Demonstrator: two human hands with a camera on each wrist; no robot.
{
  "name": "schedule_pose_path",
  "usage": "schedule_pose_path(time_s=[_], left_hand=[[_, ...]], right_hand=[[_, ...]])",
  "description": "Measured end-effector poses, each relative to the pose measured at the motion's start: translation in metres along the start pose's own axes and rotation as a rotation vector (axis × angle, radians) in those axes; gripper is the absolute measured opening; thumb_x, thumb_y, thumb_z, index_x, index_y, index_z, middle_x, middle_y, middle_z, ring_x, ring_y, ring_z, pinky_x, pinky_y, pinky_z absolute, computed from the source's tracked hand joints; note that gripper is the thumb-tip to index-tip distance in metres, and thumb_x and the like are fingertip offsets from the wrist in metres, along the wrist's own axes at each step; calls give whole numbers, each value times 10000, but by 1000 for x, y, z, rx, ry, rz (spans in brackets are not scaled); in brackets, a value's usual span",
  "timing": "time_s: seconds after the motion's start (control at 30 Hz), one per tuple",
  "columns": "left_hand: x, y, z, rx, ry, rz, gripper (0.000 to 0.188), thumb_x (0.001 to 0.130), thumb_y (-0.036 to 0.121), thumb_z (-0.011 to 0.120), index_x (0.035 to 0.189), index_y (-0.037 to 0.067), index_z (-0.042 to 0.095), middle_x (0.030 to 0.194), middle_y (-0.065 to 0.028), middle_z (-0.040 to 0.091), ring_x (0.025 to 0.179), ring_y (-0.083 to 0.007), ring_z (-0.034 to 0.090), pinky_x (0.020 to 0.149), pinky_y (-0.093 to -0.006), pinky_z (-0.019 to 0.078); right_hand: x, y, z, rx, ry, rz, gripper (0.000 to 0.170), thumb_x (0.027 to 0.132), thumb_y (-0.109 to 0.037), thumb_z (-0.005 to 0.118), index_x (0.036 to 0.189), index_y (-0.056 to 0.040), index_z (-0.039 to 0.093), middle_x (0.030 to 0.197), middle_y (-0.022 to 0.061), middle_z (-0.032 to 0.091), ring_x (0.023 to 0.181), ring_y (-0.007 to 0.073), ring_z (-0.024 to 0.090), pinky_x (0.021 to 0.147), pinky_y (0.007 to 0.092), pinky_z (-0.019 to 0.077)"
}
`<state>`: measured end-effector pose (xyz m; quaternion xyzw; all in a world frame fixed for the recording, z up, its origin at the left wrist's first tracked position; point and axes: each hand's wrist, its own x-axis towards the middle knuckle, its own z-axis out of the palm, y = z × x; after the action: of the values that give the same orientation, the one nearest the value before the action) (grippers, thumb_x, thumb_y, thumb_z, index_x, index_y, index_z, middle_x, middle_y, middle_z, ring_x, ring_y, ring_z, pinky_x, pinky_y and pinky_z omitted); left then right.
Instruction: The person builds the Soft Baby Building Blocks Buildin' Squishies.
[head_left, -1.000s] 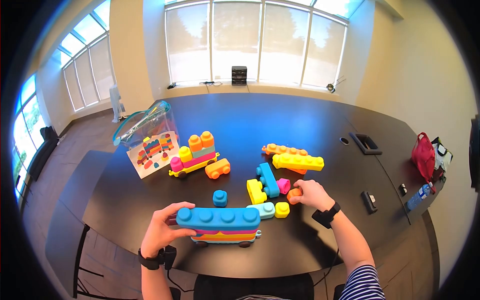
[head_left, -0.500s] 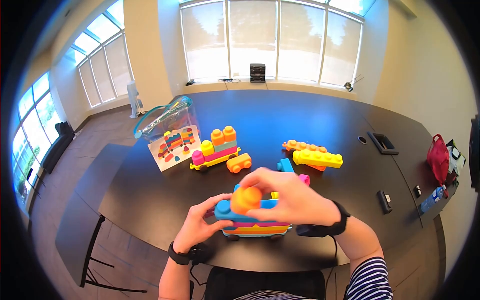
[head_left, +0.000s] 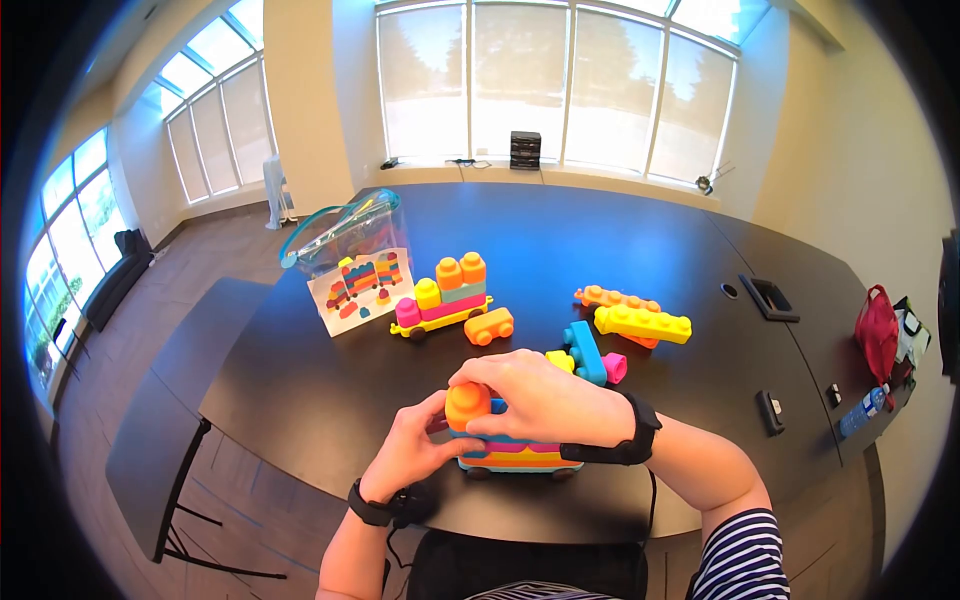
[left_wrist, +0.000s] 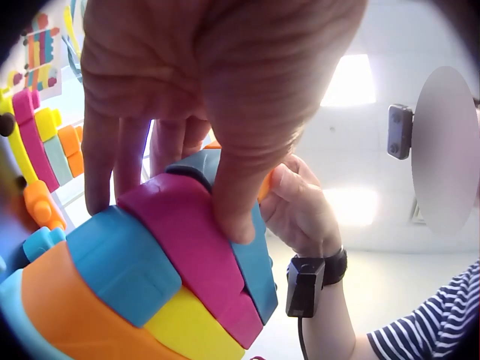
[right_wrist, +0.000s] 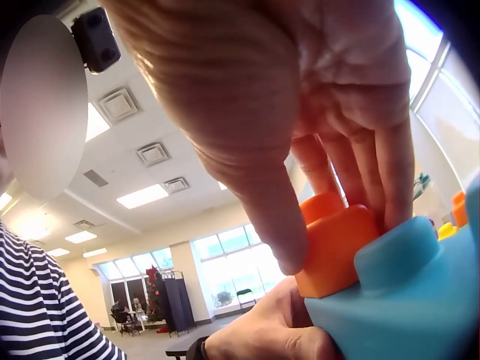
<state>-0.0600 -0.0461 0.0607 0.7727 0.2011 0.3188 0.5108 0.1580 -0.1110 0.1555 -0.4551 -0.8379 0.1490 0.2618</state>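
Observation:
My right hand [head_left: 550,400] pinches a small orange block [head_left: 467,405] between thumb and fingers, at the left end of a long blue block [right_wrist: 405,315]. In the right wrist view the orange block sits close beside a blue stud. That blue block tops a layered block wagon [head_left: 520,460] on dark wheels. My left hand [head_left: 412,448] grips the wagon's left end, its thumb over the near side. Magenta [left_wrist: 187,232], yellow [left_wrist: 195,322] and orange [left_wrist: 82,307] layers show in the left wrist view. My right hand hides much of the wagon's top in the head view.
Beyond the hands are a block train car [head_left: 445,305], an orange wheeled piece [head_left: 489,326], a blue block [head_left: 585,352], a pink block [head_left: 615,368] and a yellow long piece [head_left: 645,324]. A picture card [head_left: 360,292] leans on a clear bag [head_left: 350,235]. A bottle [head_left: 862,410] stands far right.
My right hand picked up the orange block from the table on the right and carried it left to the wagon's left end. My left hand has kept its grip on the wagon.

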Motion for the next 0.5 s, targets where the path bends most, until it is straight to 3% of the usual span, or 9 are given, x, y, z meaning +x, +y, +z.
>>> schedule_pose_path(time_s=[0.37,0.5], left_hand=[[0,4,3,24,2,4,642,847,68,921,1408,-19,622,1294,-120,755,1207,-204,732,1100,-384,580],[0,4,4,36,6,10,645,842,81,928,1404,-13,627,1294,-119,754,1201,-204,734,1096,-385,584]], right_hand=[[-5,1,1,3,53,-32,445,876,-238,854,1212,-3,681,1058,165,753,979,375,737,878,432,590],[-12,3,-6,60,32,17,641,850,-284,903,1377,-20,652,1233,160,746,1098,326,736,939,406,590]])
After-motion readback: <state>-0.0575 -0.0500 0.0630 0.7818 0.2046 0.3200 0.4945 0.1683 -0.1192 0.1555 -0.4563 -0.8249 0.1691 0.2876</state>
